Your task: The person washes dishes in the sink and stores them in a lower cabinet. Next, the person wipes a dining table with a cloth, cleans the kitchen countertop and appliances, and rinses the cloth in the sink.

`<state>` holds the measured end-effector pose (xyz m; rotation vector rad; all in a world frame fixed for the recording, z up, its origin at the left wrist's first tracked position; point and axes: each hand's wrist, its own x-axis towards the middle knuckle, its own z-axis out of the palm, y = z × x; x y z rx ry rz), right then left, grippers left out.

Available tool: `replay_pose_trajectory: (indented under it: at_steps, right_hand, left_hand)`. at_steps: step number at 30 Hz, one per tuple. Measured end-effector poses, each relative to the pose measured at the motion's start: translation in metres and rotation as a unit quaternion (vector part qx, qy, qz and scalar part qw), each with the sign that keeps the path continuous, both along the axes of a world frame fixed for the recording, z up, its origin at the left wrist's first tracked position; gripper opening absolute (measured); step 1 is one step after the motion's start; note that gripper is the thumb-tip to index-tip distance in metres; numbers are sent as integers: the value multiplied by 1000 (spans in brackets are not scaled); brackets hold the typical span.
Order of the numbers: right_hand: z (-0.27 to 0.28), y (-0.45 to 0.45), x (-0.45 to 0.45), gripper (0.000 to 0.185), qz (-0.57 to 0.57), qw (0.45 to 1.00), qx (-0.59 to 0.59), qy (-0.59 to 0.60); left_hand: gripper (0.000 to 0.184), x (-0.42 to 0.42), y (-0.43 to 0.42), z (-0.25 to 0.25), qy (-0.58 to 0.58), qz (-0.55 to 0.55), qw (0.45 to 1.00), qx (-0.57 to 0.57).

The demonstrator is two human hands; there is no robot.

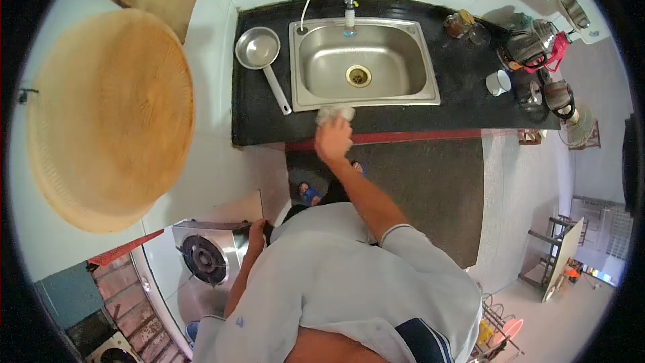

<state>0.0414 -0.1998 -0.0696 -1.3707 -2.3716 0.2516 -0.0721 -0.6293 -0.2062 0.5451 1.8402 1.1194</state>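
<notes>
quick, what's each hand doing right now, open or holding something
Left hand: beside the stove; cannot tell whether open or closed.
Right hand: closed on a pale wad, likely a cloth, at the sink's front edge.

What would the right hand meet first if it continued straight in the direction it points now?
The right hand would probably meet the stainless-steel sink's front rim; whether its whitish cloth already touches there is unclear.
</notes>
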Motion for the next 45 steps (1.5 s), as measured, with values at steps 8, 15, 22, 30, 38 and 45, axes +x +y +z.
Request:
replay_pose_trajectory:
  at_steps: [8,15,22,30,38,45]
  right_hand:
    - [13,-40,-17,25,268,960,-42,69]
    - [34,-30,78,26,-44,835,-425,348]
    - [36,-40,106,32,-83,803,-436,397]
    - [39,-5,54,31,127,944,-166,254]
    - [20,15,-62,34,474,879,-20,56]
    - [15,107,-179,33,434,899,60,5]
  left_hand:
    - [23,-21,197,154,130,28,991,-5]
    - [34,-53,348,167,260,66,963,28]
    - [61,-62,426,198,338,63,923,-174]
    - [44,-108,425,132,302,131,936,-127]
    - [31,-77,356,229,226,66,972,11]
    - [33,-77,328,262,166,126,977,-51]
